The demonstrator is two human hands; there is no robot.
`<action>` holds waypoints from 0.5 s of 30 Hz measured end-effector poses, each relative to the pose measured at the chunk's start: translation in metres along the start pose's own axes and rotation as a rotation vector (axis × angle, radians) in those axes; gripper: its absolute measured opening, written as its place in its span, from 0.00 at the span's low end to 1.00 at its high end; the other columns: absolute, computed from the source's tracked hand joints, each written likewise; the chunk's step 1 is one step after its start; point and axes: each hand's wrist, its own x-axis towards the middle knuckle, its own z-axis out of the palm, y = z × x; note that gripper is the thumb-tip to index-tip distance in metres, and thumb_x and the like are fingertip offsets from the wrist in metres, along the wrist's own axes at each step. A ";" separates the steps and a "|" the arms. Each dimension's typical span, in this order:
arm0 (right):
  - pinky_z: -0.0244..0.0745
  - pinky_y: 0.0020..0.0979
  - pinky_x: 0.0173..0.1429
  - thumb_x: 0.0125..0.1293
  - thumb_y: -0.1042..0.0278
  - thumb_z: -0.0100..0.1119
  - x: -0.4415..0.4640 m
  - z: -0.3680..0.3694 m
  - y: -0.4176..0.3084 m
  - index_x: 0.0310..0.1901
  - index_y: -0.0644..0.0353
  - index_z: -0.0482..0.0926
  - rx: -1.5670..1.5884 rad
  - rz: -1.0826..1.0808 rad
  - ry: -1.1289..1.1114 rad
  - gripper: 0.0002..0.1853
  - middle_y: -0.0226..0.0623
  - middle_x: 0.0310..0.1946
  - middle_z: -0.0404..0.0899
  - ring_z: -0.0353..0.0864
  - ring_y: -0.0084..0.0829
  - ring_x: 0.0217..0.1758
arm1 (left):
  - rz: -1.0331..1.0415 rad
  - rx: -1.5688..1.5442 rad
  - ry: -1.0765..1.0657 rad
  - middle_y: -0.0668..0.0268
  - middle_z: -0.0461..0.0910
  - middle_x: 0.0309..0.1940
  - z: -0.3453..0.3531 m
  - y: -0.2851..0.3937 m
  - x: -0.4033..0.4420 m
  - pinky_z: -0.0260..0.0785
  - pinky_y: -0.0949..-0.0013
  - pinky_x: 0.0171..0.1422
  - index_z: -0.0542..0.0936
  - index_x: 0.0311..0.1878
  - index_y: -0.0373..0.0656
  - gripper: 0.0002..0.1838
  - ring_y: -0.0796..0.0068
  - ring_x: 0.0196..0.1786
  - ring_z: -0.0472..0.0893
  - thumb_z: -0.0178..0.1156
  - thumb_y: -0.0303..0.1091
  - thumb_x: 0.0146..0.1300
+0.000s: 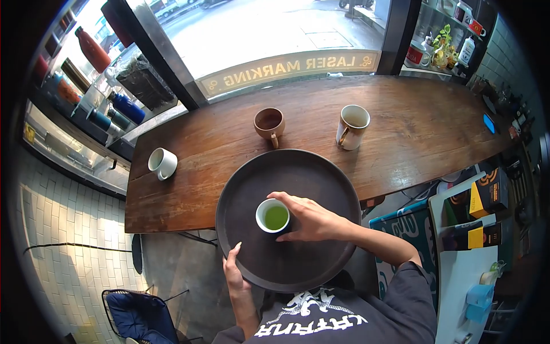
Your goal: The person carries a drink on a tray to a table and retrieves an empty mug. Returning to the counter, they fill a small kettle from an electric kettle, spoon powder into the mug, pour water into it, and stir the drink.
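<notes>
The fingers of your right hand [312,219] are curving in a wide C about the green-filled cup [261,220], parting to about its width. The index finger is reaching along the far rim and the thumb is sitting at the near right side; whether they are pressing firmly, you cannot tell from here. The cup is standing upright, its long axis pointing up out of the tray [303,264], its opening facing you. It is lying just left of your right palm, between thumb and index finger, so the right hand is the nearer one.

Your left hand [236,276] is gripping the tray's rim at lower left, thumb on top, below and left of the cup and apart from it. The tray is spreading across the centre of the frame, its far part overlapping the tabletop [401,126]; whether it is resting there is unclear.

Beyond it, a brown cup [269,121] is standing at upper centre, a tall mug [352,127] to its right, and a white cup [162,164] is sitting at left.
</notes>
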 end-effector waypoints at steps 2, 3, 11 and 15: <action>0.73 0.44 0.66 0.50 0.60 0.79 0.002 0.000 0.005 0.64 0.61 0.63 0.025 0.058 -0.014 0.43 0.50 0.57 0.77 0.77 0.50 0.62 | -0.002 -0.010 -0.015 0.53 0.81 0.50 0.000 0.000 0.001 0.77 0.61 0.57 0.75 0.57 0.31 0.20 0.60 0.51 0.83 0.57 0.33 0.65; 0.76 0.43 0.62 0.50 0.61 0.79 0.001 0.000 0.005 0.62 0.61 0.65 -0.018 0.015 0.050 0.40 0.49 0.52 0.80 0.81 0.48 0.58 | -0.004 -0.014 -0.012 0.53 0.81 0.50 -0.002 -0.001 0.001 0.77 0.61 0.57 0.76 0.56 0.31 0.20 0.60 0.51 0.83 0.57 0.33 0.65; 0.82 0.38 0.56 0.48 0.65 0.80 -0.048 -0.068 -0.023 0.57 0.66 0.71 -0.006 0.190 0.306 0.36 0.50 0.48 0.83 0.85 0.42 0.52 | -0.018 -0.076 0.024 0.55 0.80 0.50 -0.007 -0.004 0.005 0.77 0.62 0.57 0.76 0.56 0.32 0.20 0.61 0.51 0.82 0.57 0.34 0.65; 0.83 0.35 0.53 0.46 0.71 0.81 -0.087 -0.119 -0.043 0.56 0.67 0.74 -0.092 0.388 0.574 0.34 0.45 0.45 0.84 0.86 0.33 0.49 | -0.006 -0.033 0.054 0.56 0.80 0.50 0.002 0.000 -0.001 0.77 0.62 0.57 0.76 0.56 0.32 0.20 0.62 0.51 0.82 0.58 0.35 0.65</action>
